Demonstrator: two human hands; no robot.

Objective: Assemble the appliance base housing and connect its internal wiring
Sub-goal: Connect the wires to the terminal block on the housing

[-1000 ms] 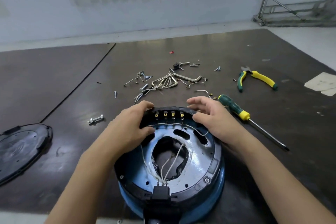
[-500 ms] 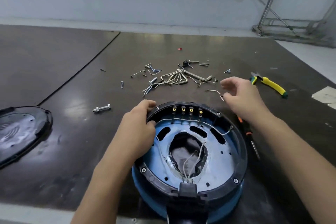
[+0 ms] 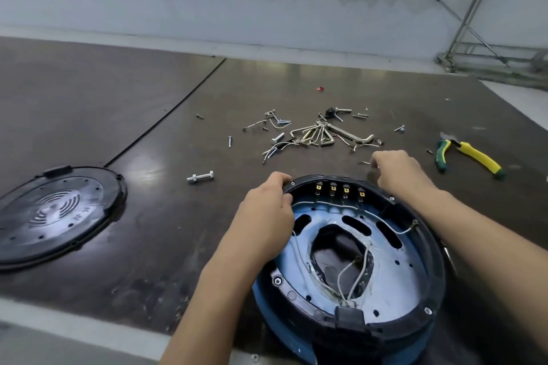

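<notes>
R hand (image 3: 400,170) dropped to tabletop (image 3: 148,115) beyond housing (image 3: 409,275).

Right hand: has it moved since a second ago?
Yes. The right hand has left the far rim of the base housing, beside the terminals, and moved farther out toward the loose hardware.

The bottom edge cuts off the near rim of the round blue-and-black plastic base housing (image 3: 394,284). The left hand (image 3: 264,225) covers its left rim and part of 1 white wire (image 3: 299,249). The right hand's (image 3: 400,172) curled fingertips face away; whether they pinch anything cannot be told. The right forearm (image 3: 489,246) hides most of a thin metal shaft (image 3: 448,256). The round black cover plate (image 3: 53,210) runs off the left edge.
</notes>
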